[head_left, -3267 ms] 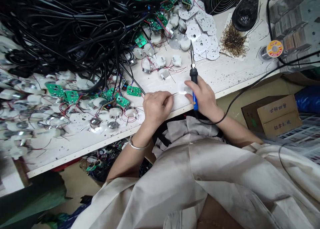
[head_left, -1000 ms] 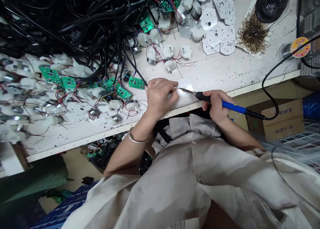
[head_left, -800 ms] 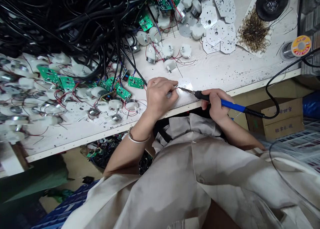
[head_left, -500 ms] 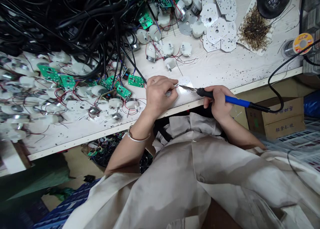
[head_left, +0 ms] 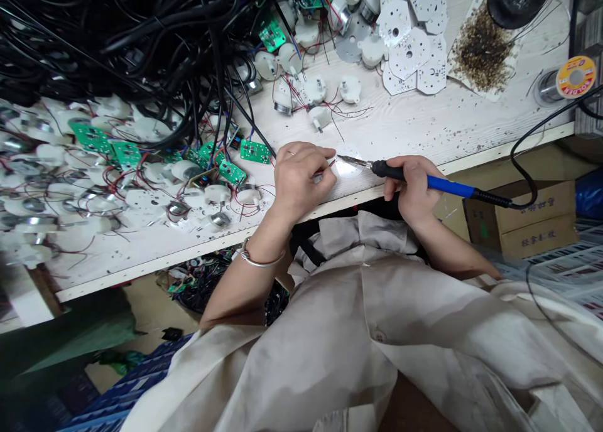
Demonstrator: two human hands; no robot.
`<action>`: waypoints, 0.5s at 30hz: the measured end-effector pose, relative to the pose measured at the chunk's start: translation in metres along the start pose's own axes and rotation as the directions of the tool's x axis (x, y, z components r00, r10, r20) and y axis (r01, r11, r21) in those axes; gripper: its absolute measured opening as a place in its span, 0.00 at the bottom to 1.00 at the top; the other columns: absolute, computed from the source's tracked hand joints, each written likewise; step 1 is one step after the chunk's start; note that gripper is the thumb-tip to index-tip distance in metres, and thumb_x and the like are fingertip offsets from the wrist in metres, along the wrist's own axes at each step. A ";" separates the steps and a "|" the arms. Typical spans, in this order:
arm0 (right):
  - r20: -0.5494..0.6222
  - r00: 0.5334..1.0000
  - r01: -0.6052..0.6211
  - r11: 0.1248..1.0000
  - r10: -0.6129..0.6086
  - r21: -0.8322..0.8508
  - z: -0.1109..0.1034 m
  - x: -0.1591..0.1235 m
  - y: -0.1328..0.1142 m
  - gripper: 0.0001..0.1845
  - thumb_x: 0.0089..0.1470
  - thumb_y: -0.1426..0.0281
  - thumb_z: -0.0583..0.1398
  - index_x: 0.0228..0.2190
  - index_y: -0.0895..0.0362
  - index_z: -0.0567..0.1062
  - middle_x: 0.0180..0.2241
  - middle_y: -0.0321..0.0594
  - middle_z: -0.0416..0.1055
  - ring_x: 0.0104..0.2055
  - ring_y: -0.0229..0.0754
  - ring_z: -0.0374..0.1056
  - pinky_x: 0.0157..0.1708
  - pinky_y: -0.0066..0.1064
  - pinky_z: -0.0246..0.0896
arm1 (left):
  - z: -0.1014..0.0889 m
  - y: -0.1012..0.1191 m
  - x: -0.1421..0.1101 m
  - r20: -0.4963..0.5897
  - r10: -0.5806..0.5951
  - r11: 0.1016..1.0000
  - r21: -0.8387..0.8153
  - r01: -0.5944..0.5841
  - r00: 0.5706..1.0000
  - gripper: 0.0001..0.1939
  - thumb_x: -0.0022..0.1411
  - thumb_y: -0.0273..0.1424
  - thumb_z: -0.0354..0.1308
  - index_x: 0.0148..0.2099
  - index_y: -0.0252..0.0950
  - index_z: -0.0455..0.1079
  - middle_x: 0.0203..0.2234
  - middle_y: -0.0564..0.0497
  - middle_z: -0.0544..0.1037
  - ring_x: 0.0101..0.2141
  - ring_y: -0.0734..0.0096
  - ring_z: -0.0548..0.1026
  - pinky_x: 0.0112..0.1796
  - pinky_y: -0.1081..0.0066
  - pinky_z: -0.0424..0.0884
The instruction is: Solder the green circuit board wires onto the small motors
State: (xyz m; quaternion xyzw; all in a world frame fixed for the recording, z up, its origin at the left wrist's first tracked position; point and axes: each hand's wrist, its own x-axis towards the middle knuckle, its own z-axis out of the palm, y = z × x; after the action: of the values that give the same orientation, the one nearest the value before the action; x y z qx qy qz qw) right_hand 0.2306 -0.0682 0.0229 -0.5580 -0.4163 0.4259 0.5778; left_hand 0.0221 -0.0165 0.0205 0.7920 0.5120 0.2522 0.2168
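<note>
My left hand (head_left: 298, 178) rests near the front edge of the white bench (head_left: 424, 130), fingers pinched on a thin red wire (head_left: 330, 164). My right hand (head_left: 411, 184) is closed round the blue-handled soldering iron (head_left: 426, 181). The iron lies almost level and its tip points left, meeting the wire end over a small white round part (head_left: 347, 166) between both hands. A silver bracelet (head_left: 257, 259) circles my left wrist.
A tangle of black cables (head_left: 117, 36) fills the back left. Green circuit boards (head_left: 255, 151), white motors (head_left: 350, 90) and perforated white discs (head_left: 407, 49) litter the bench. A solder spool (head_left: 575, 77) and brown scrap pile (head_left: 480, 39) sit at right. Cardboard boxes (head_left: 522, 221) stand below.
Earlier the iron stood upright in my right hand, tip away from me. It has swung down to point left at the wire, and its handle has shifted slightly up over the last second.
</note>
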 end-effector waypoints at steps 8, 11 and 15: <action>0.049 0.997 -0.048 0.997 0.051 -0.057 0.001 0.003 -0.002 0.24 0.60 0.44 0.58 0.33 0.52 0.78 0.15 0.27 0.68 0.13 0.31 0.62 0.14 0.25 0.57 | 0.000 -0.001 0.001 0.022 0.002 1.000 0.014 -0.002 1.000 0.08 0.59 0.25 0.56 0.27 0.40 0.66 0.39 0.54 0.84 0.44 0.62 0.79 0.50 0.56 0.72; 0.073 0.995 -0.060 0.996 0.065 -0.063 0.001 0.004 -0.004 0.24 0.60 0.44 0.58 0.33 0.51 0.78 0.15 0.27 0.69 0.14 0.31 0.62 0.14 0.25 0.57 | 0.000 -0.001 0.001 0.027 0.005 1.000 0.008 -0.005 1.000 0.08 0.59 0.25 0.56 0.27 0.40 0.66 0.39 0.54 0.84 0.44 0.63 0.79 0.50 0.57 0.73; 0.095 0.993 -0.062 0.997 0.067 -0.052 -0.001 0.006 -0.005 0.24 0.60 0.45 0.58 0.33 0.51 0.78 0.16 0.27 0.68 0.14 0.31 0.61 0.14 0.26 0.57 | -0.001 -0.001 0.001 0.013 0.011 0.999 -0.033 -0.010 1.000 0.08 0.58 0.25 0.56 0.27 0.40 0.67 0.39 0.53 0.85 0.43 0.63 0.80 0.50 0.57 0.74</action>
State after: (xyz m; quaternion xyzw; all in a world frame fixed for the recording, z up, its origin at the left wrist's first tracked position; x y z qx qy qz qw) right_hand 0.2332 -0.0630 0.0279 -0.5639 -0.4359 0.4606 0.5290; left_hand 0.0215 -0.0152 0.0211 0.7926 0.5022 0.2567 0.2318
